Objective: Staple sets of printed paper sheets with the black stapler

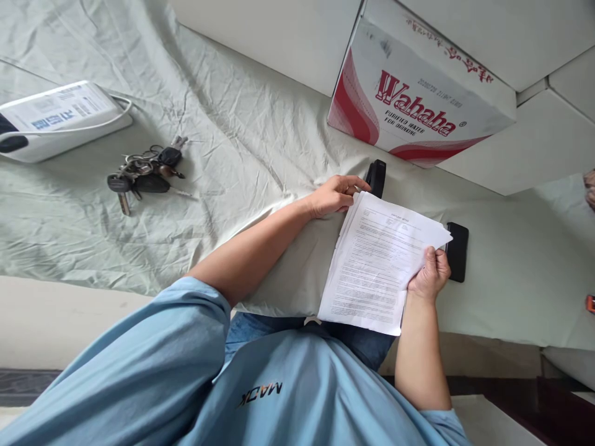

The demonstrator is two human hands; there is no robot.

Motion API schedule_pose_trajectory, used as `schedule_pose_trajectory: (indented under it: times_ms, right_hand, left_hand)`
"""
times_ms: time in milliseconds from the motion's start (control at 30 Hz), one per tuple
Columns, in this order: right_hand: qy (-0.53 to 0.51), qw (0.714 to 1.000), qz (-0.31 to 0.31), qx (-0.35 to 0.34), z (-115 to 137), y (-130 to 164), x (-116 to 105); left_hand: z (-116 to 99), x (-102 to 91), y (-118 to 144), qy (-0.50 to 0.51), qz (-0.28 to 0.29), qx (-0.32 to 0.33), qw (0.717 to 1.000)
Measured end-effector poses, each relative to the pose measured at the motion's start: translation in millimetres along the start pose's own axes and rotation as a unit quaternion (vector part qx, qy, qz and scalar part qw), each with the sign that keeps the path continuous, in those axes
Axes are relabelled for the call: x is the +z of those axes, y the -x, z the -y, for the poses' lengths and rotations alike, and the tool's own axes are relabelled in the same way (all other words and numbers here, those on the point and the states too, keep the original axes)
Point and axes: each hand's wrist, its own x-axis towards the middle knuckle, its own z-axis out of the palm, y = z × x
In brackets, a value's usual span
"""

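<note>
A stack of printed white papers [381, 266] lies tilted near my lap, its sheet edges slightly fanned at the left side and upper right corner. My right hand [430, 272] grips the right edge of the stack, thumb on top. At the upper left corner of the papers is my left hand [334, 195], its fingers stretched toward a black stapler [377, 178]. The fingertips meet the near side of the stapler; whether they press on it I cannot tell. Just right of my right hand lies a flat black phone-like object [458, 251], partly behind the papers.
A Wahaha water carton [413, 99] stands behind the stapler. On the pale green tablecloth [242, 142], a bunch of keys [149, 173] lies to the left. Farther left sits a white device [60, 118] with a cable. A small orange-and-black object [590, 303] is at the right edge.
</note>
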Motion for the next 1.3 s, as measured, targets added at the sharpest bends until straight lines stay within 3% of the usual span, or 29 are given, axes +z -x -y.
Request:
schedule_pose_trajectory:
  times_ms: [200, 533, 800, 1100, 1300]
  right_hand:
    - [0.020, 1.000, -0.005, 0.007, 3.4, 0.9, 0.6]
    - [-0.015, 1.000, 0.015, -0.007, -0.3, -2.2, 0.4]
    - [-0.020, 0.999, 0.030, -0.001, 1.7, -2.0, 0.0]
    - [-0.019, 0.999, 0.045, 0.006, 3.0, -1.5, -0.9]
    - [-0.007, 0.999, 0.032, -0.004, 2.2, -1.4, -1.1]
  left_hand:
    - [1.9, -0.5, -0.6, -0.006, -0.005, -0.002, 1.000]
    - [6.4, 1.2, -4.2, 0.112, -0.013, -0.009, 0.994]
    - [4.8, 1.8, -3.6, 0.138, -0.014, -0.007, 0.990]
    - [-1.1, 3.9, -2.6, 0.087, -0.033, -0.023, 0.995]
    - [0.2, 4.1, -5.5, -0.009, -0.048, 0.009, 0.999]
